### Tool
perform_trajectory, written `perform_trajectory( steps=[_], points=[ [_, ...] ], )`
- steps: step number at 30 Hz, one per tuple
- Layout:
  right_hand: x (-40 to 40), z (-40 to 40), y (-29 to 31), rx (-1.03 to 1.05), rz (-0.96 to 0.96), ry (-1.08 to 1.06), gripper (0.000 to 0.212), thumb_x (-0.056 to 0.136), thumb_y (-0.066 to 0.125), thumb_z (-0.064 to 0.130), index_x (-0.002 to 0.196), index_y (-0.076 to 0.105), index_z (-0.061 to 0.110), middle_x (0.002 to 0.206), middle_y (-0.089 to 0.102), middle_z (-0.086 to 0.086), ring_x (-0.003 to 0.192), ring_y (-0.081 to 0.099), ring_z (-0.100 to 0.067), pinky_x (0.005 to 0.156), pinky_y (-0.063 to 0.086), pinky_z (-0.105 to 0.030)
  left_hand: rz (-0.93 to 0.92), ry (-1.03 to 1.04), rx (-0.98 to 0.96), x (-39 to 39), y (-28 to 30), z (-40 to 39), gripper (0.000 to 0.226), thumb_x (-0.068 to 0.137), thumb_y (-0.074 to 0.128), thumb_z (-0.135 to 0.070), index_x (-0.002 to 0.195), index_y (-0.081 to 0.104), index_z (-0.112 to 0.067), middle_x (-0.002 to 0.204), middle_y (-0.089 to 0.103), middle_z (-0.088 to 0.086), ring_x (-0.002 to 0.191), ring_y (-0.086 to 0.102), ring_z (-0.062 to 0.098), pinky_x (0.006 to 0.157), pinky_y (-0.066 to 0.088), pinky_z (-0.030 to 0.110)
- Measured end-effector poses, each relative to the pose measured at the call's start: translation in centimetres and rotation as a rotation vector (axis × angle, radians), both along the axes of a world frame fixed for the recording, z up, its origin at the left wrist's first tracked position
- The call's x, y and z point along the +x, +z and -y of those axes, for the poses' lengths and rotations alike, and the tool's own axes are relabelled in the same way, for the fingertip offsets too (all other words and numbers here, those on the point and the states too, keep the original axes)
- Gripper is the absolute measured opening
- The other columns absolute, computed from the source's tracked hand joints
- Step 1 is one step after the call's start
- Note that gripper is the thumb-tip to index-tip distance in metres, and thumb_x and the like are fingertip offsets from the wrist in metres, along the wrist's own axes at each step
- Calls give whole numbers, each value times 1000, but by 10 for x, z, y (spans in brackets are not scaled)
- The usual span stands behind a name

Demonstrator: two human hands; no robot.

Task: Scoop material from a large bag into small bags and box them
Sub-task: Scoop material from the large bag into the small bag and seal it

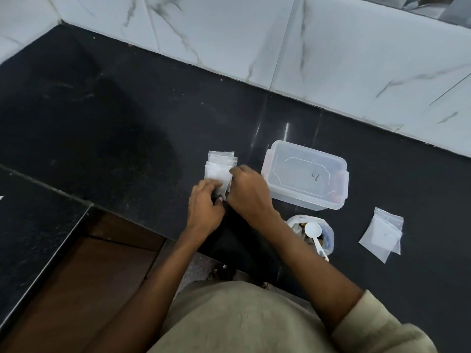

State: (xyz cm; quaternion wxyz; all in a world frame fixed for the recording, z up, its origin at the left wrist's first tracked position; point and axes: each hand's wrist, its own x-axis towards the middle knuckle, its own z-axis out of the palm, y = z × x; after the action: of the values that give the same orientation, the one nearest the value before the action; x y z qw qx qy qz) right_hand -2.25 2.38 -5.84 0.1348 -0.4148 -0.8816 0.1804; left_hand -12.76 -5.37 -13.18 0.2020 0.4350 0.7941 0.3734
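Observation:
A stack of small clear zip bags [221, 163] lies on the black counter [102, 128]. My left hand [205, 207] and my right hand [248, 191] meet at its near end, and both pinch one small bag there. To the right stands a clear plastic box [305, 174] with its lid on. In front of the box sits the large open bag [311, 234] with a white scoop [314, 233] resting inside. Two more small bags [383, 233] lie flat at the far right.
A white marble-tiled wall [331, 54] runs along the back of the counter. The counter's front edge steps down at the left to a lower black ledge [38, 225] and a brown wooden panel [84, 289].

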Motion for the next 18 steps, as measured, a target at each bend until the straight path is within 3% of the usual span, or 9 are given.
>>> perform_trajectory(
  steps=[3, 6, 9, 13, 18],
  points=[
    [39, 24, -16, 19, -99, -34, 29, 82, 44, 20, 83, 67, 2, 81, 62, -13, 71, 58, -31, 55, 42, -36, -84, 57, 136, 17, 5, 8, 26, 78, 55, -3, 99, 69, -12, 104, 64, 0, 98, 55, 22, 84, 50, 39],
    [83, 37, -27, 133, -161, -139, 22, 71, 62, 0, 89, 75, 5, 84, 67, -10, 76, 62, -31, 63, 52, -41, -34, -121, 247, 41, 5, 13, 21, 80, 56, -2, 92, 67, -14, 94, 65, -3, 88, 61, 18, 77, 53, 35],
    [127, 43, -31, 194, -218, -318, 24, 71, 69, -2, 92, 77, 7, 89, 71, -9, 81, 61, -29, 73, 49, -39, 115, -321, 180, 68, 2, 9, 19, 86, 61, -3, 99, 70, -13, 96, 69, -3, 87, 66, 11, 78, 56, 33],
    [177, 44, -36, 183, -26, -516, 26, 71, 72, 9, 96, 77, 13, 105, 66, -9, 95, 56, -31, 78, 44, -40, 128, -544, 54, 102, -6, 1, 23, 88, 61, -9, 109, 71, -12, 107, 70, -1, 98, 61, 13, 90, 48, 24],
    [208, 54, -50, 55, 112, -532, 33, 68, 77, 13, 100, 77, 21, 111, 61, -8, 99, 52, -32, 80, 42, -38, 105, -654, 7, 128, -13, 7, 23, 86, 61, -3, 103, 74, -12, 105, 73, -4, 95, 58, 12, 88, 42, 18]
  ],
)
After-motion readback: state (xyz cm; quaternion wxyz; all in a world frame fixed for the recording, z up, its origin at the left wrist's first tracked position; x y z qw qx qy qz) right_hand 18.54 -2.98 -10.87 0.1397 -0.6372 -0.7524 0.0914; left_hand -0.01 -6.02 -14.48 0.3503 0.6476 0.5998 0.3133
